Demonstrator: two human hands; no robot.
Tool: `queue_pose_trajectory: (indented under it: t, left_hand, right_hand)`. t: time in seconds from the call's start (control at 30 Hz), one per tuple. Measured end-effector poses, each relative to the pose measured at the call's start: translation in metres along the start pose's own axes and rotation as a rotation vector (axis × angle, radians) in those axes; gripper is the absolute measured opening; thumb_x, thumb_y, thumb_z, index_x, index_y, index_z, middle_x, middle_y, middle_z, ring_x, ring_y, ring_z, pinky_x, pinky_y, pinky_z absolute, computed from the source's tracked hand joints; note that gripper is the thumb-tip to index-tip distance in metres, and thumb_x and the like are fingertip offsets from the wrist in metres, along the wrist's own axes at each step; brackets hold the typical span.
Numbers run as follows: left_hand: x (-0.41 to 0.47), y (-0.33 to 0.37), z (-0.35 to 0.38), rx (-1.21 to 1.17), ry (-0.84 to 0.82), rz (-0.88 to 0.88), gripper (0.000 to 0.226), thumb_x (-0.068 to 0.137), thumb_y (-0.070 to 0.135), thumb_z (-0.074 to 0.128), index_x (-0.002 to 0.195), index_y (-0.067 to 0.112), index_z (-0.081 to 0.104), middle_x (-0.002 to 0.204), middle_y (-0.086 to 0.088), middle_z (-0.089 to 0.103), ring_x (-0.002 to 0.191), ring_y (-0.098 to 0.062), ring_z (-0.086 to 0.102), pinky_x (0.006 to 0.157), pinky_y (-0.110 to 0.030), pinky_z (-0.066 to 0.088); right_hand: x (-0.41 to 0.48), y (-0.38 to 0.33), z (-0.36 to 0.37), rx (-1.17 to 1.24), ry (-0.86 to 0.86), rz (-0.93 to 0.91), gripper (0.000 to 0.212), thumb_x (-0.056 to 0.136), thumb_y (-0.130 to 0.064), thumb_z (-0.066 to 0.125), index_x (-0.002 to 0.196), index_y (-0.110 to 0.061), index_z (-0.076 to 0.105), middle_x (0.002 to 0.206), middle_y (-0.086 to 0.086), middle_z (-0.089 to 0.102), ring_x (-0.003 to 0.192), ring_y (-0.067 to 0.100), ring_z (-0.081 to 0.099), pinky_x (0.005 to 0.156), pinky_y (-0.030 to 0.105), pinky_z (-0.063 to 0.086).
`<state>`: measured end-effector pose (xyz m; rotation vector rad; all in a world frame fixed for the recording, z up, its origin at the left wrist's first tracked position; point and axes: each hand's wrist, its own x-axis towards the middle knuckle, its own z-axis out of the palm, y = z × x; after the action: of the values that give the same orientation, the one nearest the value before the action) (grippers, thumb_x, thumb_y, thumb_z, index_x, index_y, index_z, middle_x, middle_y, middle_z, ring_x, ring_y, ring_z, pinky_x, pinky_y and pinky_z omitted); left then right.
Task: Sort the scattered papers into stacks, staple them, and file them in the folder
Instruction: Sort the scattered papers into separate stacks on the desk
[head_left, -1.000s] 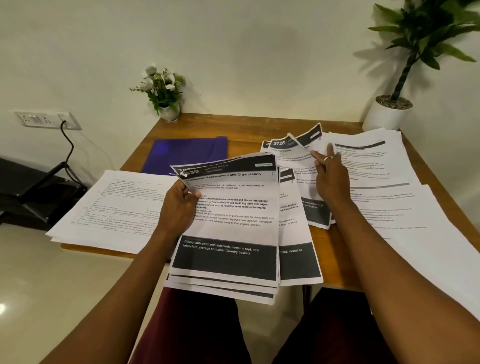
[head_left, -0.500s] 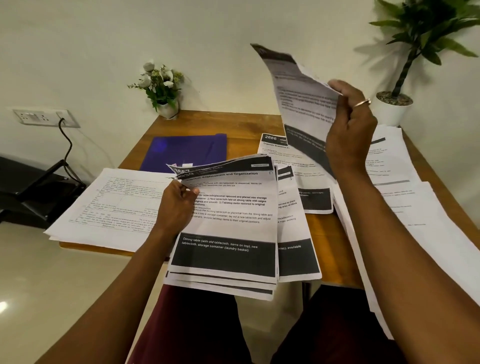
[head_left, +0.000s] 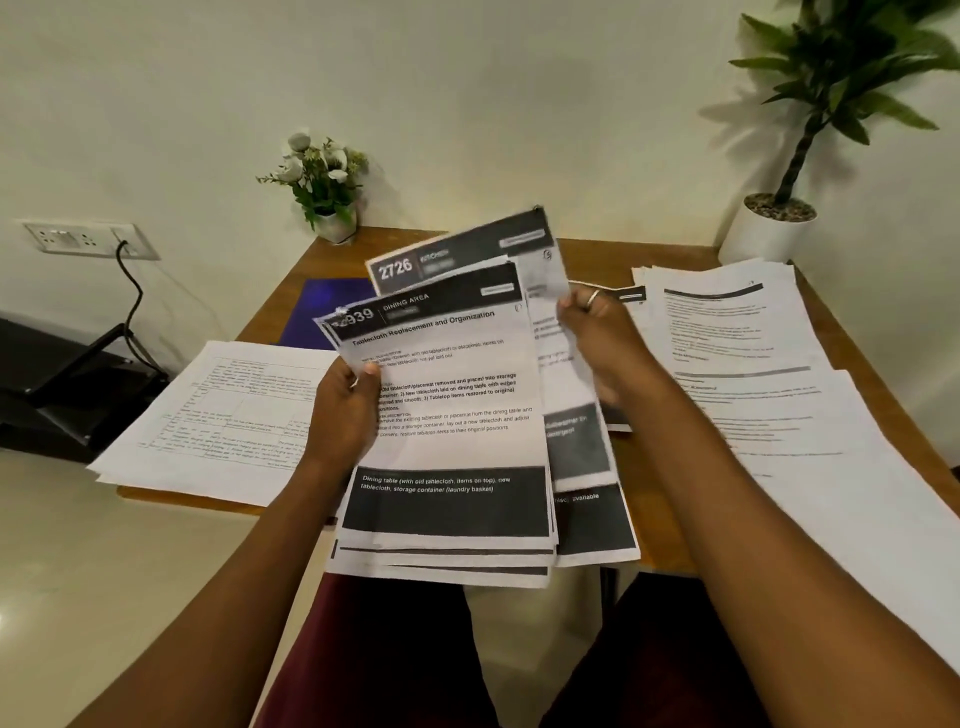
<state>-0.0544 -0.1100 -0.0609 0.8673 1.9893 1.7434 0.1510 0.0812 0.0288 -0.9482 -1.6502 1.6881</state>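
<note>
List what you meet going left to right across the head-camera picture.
wall socket → ruled paper stack → left hand → 2939 sheets it holds → right hand, pinching the 2726 sheet → printed paper stack

Worn items: thin silver-coloured metal ring (head_left: 592, 299) on a finger of the right hand (head_left: 605, 345). Dark maroon fabric garment (head_left: 384, 649) covers the thighs, at 6 o'clock.

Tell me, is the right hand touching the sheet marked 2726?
Touching. The head view shows the right hand pinching the right edge of the 2726 sheet, with its fingers curled onto the paper and no gap between them.
</note>
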Motion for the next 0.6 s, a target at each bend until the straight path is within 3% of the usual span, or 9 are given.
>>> queue_pose_trajectory:
  t: [0.07,0.2,0.4,0.47,0.53,0.6]
  left_hand:
    - [0.003,-0.004,-0.002,0.007,0.007,-0.041,0.032,0.102,0.049,0.051,0.120,0.027,0.065,0.117,0.003,0.074,0.105,-0.021,0.072,0.088,-0.053,0.059]
    - [0.004,-0.002,-0.001,0.105,0.060,-0.051,0.028,0.104,0.042,0.051,0.122,0.024,0.062,0.116,0.007,0.072,0.102,-0.013,0.071,0.088,-0.047,0.060]
    - [0.003,-0.002,0.007,0.193,0.101,-0.019,0.022,0.105,0.029,0.055,0.120,0.013,0.056,0.112,0.003,0.067,0.090,-0.006,0.066,0.068,-0.018,0.051]
    - [0.003,-0.004,0.006,0.189,0.094,-0.016,0.019,0.104,0.028,0.057,0.118,0.015,0.054,0.111,0.003,0.067,0.090,-0.008,0.068,0.066,-0.017,0.051]
    - [0.005,-0.007,0.005,0.135,0.071,-0.030,0.024,0.102,0.027,0.061,0.122,0.018,0.051,0.116,0.001,0.069,0.095,-0.016,0.073,0.070,-0.025,0.058]
    - [0.007,-0.007,0.003,0.039,0.043,-0.052,0.041,0.098,0.021,0.067,0.133,0.022,0.046,0.119,0.003,0.070,0.098,-0.018,0.075,0.071,-0.033,0.063]
  right_hand:
    - [-0.007,0.015,0.014,0.020,-0.050,0.062,0.021,0.104,-0.012,0.052,0.105,-0.017,0.072,0.106,0.010,0.077,0.106,0.031,0.071,0.099,0.051,0.053]
    - [-0.022,0.038,0.030,0.184,-0.079,0.211,0.019,0.103,-0.016,0.056,0.115,-0.018,0.071,0.105,0.011,0.077,0.099,0.032,0.074,0.090,0.053,0.058]
    - [-0.031,0.049,0.028,0.264,-0.098,0.283,0.048,0.102,-0.062,0.033,0.124,-0.033,0.065,0.116,0.000,0.075,0.104,0.025,0.073,0.090,0.049,0.059]
    - [-0.033,0.052,0.028,0.204,-0.095,0.202,0.034,0.103,-0.054,0.042,0.118,-0.034,0.066,0.117,-0.002,0.075,0.105,0.021,0.073,0.093,0.046,0.059]
    - [-0.034,0.056,0.026,0.115,-0.041,0.119,0.014,0.104,-0.026,0.056,0.112,-0.029,0.067,0.112,-0.001,0.076,0.099,0.017,0.074,0.090,0.042,0.060]
    - [-0.034,0.062,0.024,0.050,-0.011,0.107,0.022,0.100,-0.011,0.060,0.117,-0.024,0.066,0.113,-0.001,0.075,0.093,0.014,0.075,0.082,0.037,0.062]
